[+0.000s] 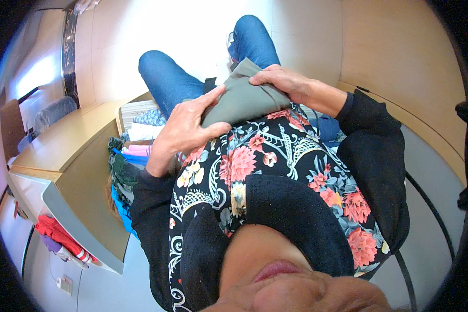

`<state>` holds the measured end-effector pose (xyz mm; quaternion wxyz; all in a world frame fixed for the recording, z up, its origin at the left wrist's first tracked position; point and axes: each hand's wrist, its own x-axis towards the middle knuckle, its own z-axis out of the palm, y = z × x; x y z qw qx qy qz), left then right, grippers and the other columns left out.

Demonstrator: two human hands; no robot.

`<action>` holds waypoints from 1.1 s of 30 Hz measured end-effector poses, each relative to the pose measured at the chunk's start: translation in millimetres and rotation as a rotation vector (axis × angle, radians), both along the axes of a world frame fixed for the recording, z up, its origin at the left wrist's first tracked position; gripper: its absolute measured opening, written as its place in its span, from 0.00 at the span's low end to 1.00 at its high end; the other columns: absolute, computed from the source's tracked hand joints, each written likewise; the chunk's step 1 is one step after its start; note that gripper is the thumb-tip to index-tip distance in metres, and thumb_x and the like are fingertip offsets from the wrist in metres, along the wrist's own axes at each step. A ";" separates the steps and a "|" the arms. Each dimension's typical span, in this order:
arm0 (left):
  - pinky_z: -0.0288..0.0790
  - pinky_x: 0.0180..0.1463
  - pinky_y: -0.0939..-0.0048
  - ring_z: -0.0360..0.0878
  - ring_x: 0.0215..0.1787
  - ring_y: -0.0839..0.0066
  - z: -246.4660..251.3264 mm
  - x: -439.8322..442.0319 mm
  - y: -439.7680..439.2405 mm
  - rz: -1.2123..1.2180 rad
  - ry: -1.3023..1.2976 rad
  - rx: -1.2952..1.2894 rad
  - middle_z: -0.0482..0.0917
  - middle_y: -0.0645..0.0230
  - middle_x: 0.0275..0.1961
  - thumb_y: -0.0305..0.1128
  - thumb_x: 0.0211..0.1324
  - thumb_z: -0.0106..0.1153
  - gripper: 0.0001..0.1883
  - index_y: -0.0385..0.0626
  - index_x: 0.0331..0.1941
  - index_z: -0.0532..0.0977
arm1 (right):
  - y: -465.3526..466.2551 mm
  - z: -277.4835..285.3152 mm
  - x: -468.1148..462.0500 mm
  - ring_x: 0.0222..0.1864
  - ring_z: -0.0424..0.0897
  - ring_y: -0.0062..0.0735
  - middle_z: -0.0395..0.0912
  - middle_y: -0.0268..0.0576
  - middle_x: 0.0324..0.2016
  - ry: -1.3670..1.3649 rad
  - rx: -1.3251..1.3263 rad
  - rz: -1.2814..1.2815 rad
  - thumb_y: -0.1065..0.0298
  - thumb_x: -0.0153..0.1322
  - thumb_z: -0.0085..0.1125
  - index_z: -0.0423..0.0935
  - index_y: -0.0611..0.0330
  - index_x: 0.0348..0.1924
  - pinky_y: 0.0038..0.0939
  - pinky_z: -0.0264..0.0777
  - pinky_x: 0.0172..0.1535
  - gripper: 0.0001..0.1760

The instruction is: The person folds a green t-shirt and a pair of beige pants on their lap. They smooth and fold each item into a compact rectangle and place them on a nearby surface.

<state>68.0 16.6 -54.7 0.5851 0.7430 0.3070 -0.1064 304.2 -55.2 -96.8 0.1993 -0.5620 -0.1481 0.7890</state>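
Note:
A folded grey-green cloth (249,99) lies against my lap, in front of a floral top. My left hand (191,123) holds its left side, thumb along the near edge and fingers on the far side. On the right, my right hand (284,82) grips the cloth's far corner, with the other fingers partly hidden. A short black strap (209,84) shows just beyond my left fingers; whether it joins the cloth I cannot tell.
Wooden cabinet (74,136) stands at left, with folded clothes (140,132) between it and my leg. Red garment (62,238) hangs over a pale edge below. Wooden panel (401,46) rises at right; dark cables (433,210) run nearby. Bright floor (171,27) lies beyond my knees.

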 end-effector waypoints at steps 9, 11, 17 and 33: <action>0.69 0.45 0.59 0.74 0.43 0.51 -3.5 44.1 3.2 -0.097 0.152 0.384 0.77 0.50 0.39 0.43 0.40 0.61 0.33 0.40 0.52 0.67 | 31.5 -23.4 -5.9 0.34 0.75 0.25 0.78 0.41 0.34 -0.115 0.067 0.019 0.51 0.67 0.52 0.77 0.63 0.38 0.28 0.67 0.37 0.22; 0.69 0.45 0.63 0.76 0.40 0.56 -14.4 36.4 6.4 -0.009 0.081 0.344 0.77 0.50 0.38 0.37 0.42 0.59 0.25 0.38 0.46 0.70 | 43.1 -26.5 -7.0 0.33 0.74 0.25 0.77 0.42 0.33 -0.173 0.116 0.039 0.51 0.67 0.52 0.77 0.64 0.38 0.28 0.66 0.37 0.22; 0.67 0.42 0.75 0.73 0.37 0.78 -38.4 -3.5 37.6 0.438 -0.046 -0.239 0.78 0.66 0.34 0.33 0.47 0.57 0.16 0.34 0.39 0.73 | 92.3 -9.0 10.0 0.24 0.75 0.20 0.77 0.39 0.24 -0.217 0.701 -0.150 0.54 0.68 0.50 0.78 0.63 0.36 0.20 0.66 0.24 0.19; 0.73 0.49 0.64 0.77 0.44 0.65 -33.1 -30.1 49.9 1.135 -0.509 -0.893 0.76 0.52 0.42 0.31 0.51 0.53 0.23 0.30 0.50 0.65 | 130.1 -76.4 -2.3 0.48 0.75 0.36 0.77 0.46 0.44 -0.547 0.961 -0.004 0.43 0.71 0.39 0.73 0.60 0.49 0.31 0.66 0.53 0.30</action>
